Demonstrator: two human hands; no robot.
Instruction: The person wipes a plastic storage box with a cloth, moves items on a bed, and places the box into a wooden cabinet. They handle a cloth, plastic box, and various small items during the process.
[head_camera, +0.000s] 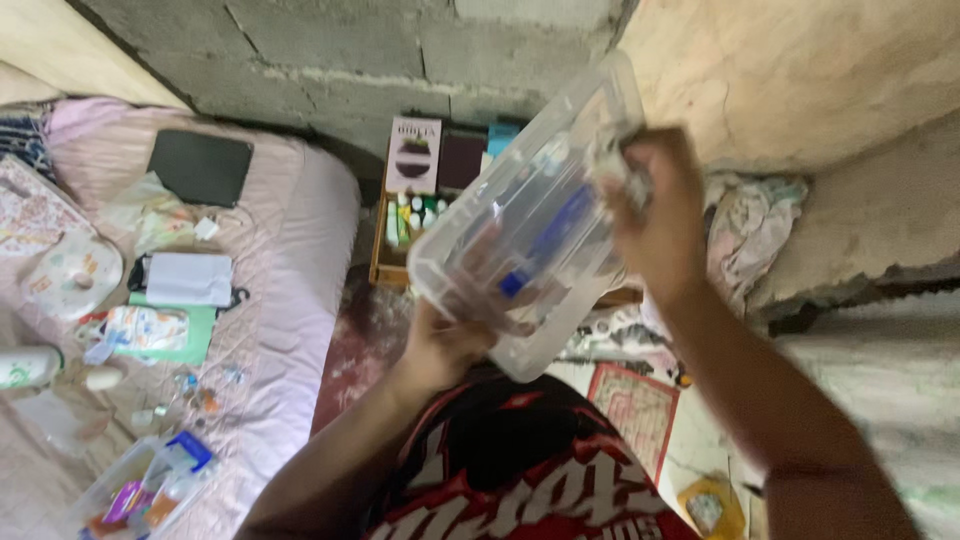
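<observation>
The head camera looks down at two bare hands that lift a clear plastic box (525, 225) up in the middle of the picture. The box is tilted, with its far end high and to the right and its near end low.

The left hand (450, 335) is under the low near end. Its fingers curl up around the bottom of the box and press on it, likely so the box does not slip down.

The right hand (655, 215) is at the high far end. Its fingers are bent and pressed together around a small crumpled whitish wad (615, 165) at the rim of the box. I cannot tell if it is cloth or paper. The picture is blurry here. Holding both ends keeps the tilted box steady.

A blue thing shows through the clear wall, but I cannot tell if it is inside the box or behind it.

On the left is a bed with a pink sheet (290, 270). Many things lie on it: a dark flat case (200, 165), a white folded cloth (188, 278), and a second clear box (140, 485) with small packs at the near edge.

Far behind the lifted box, by the grey block wall (330, 50), a wooden crate (385, 262) holds little bottles, with books (413, 152) next to them.

Near the bottom is the person's red and black shirt (520, 470).
</observation>
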